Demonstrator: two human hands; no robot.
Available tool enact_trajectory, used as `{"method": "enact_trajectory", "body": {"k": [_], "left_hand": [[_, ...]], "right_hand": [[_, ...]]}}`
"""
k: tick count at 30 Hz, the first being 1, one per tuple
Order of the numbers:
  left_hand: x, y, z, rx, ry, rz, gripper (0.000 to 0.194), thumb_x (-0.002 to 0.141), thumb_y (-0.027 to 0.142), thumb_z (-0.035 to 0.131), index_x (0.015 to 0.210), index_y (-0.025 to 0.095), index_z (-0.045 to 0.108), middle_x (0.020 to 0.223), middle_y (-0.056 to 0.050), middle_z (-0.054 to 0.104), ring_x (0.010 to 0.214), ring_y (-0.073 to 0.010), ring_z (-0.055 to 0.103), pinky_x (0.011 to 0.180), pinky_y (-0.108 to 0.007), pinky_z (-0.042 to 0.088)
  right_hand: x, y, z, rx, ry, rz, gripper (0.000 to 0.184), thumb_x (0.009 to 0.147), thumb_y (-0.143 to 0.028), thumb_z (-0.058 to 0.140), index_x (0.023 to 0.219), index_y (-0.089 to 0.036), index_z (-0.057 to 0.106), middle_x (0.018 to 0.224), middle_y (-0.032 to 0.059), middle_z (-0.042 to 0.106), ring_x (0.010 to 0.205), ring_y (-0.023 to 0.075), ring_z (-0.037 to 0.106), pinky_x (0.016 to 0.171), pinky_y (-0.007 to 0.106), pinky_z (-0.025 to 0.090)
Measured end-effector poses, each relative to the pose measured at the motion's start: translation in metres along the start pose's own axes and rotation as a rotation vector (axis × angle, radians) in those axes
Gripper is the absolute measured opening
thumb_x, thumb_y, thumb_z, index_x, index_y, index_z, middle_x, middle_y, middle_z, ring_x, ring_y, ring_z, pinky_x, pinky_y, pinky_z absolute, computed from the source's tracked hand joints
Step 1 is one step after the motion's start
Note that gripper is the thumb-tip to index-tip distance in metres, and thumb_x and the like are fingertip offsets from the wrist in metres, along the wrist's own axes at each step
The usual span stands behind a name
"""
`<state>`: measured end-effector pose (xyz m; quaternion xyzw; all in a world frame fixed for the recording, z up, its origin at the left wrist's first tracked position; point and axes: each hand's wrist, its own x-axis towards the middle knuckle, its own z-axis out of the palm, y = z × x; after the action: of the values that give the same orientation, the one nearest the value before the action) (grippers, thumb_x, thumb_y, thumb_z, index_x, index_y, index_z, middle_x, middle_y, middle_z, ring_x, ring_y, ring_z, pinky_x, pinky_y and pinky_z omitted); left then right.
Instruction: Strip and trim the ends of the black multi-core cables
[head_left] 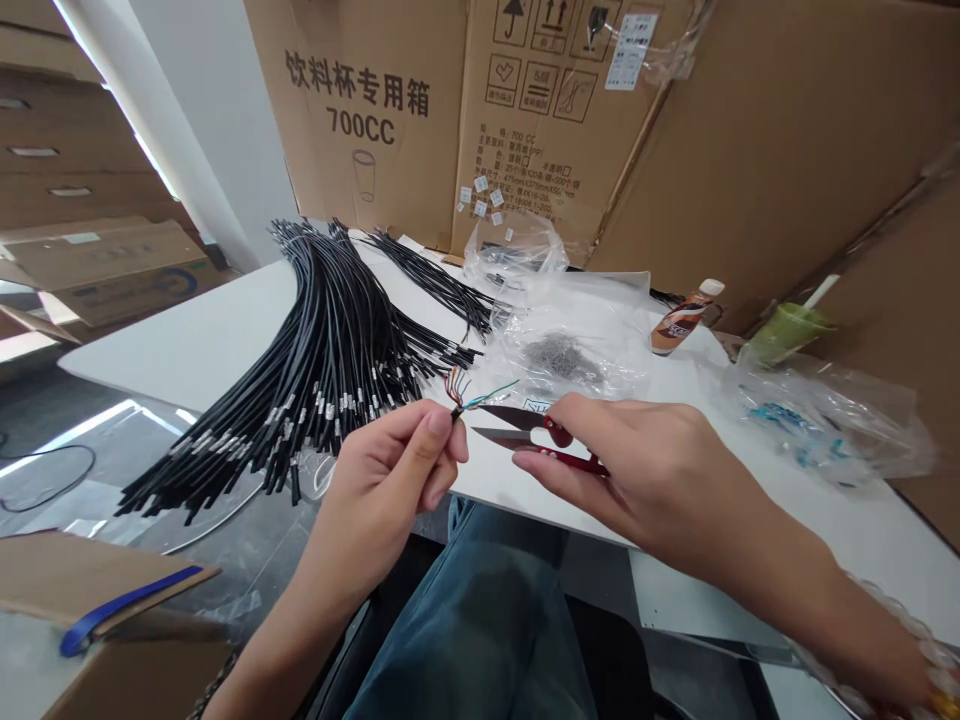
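Between the thumb and fingers of my left hand (401,455) is the end of a black cable (456,412). Thin coloured wires (466,392), among them orange, brown, blue and green, fan out from its stripped end. My right hand (637,460) is closed around red-handled thread snips (517,428). The snips' two blades are apart and point left, with their tips close to the wires. Whether a blade touches a wire I cannot tell. Most of the cable is hidden by my left hand.
A big bundle of black cables (330,330) overhangs the white table's (217,310) front edge. Behind stand cardboard boxes (375,120). Clear plastic bags (600,310) hold small dark parts. A drink bottle (684,318), a green cup (787,335) and a bag with blue pieces (795,430) are at right.
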<state>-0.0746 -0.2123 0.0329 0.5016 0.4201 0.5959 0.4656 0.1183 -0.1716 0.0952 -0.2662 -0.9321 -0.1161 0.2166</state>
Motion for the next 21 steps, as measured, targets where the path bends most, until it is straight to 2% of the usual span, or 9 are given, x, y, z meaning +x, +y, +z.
{"method": "enact_trajectory", "body": {"k": [9,21], "left_hand": [[0.0013,0.0026,-0.0004,0.038,-0.016,0.012,0.036,0.094,0.044,0.052,0.069,0.02,0.061,0.047,0.006,0.037,0.046,-0.0076,0.03,0.047,-0.023,0.021],[0.0009,0.0026,-0.002,0.042,-0.047,0.002,0.037,0.095,0.045,0.05,0.07,0.02,0.061,0.047,0.006,0.036,0.046,-0.0071,0.029,0.047,-0.023,0.022]], "right_hand": [[0.0001,0.0021,0.0035,0.047,-0.053,0.016,0.043,0.103,-0.04,0.032,0.073,-0.017,0.053,0.05,-0.0027,0.05,0.043,0.0106,0.043,0.046,0.027,0.024],[0.0022,0.002,0.0035,0.152,-0.086,0.079,0.043,0.102,-0.043,0.035,0.071,-0.018,0.05,0.05,-0.0057,0.042,0.043,0.009,0.035,0.046,0.026,0.024]]}}
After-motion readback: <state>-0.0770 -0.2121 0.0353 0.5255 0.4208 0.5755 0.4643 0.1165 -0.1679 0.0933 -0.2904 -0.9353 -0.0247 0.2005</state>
